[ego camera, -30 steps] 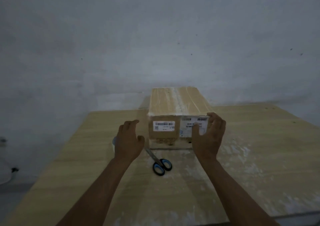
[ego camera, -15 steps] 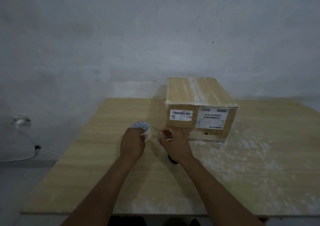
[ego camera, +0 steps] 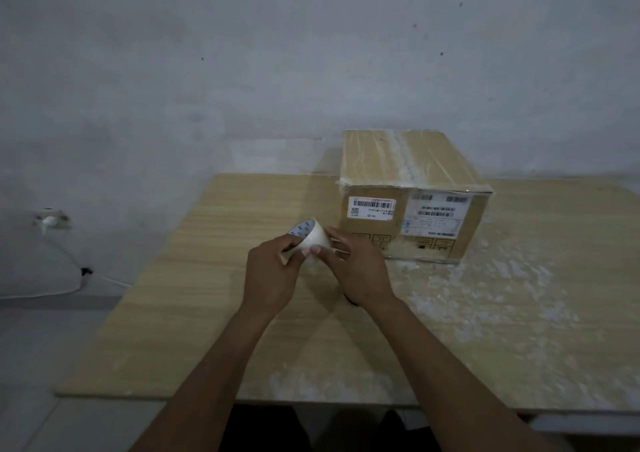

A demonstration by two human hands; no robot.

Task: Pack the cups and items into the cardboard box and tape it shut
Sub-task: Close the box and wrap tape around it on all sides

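A closed cardboard box [ego camera: 412, 167] stands at the back of the table, its top flaps covered with clear tape and two white labels on its near face. In front of it and to its left, a roll of pale tape [ego camera: 311, 235] is held above the table. My left hand [ego camera: 273, 271] grips the roll from the left. My right hand [ego camera: 356, 271] holds it from the right, fingertips on its outer band. The cups and other items are not visible.
The wooden table [ego camera: 207, 313] has whitish residue on its right half. A dark bit of the scissors [ego camera: 351, 301] shows under my right wrist. A wall socket with a cable [ego camera: 52, 221] is on the left wall. The table's near edge runs across the bottom.
Both hands left the box; the left picked up the tape roll from the table, then the right hand joined it on the roll. The view shifted left, so the box now sits further right.
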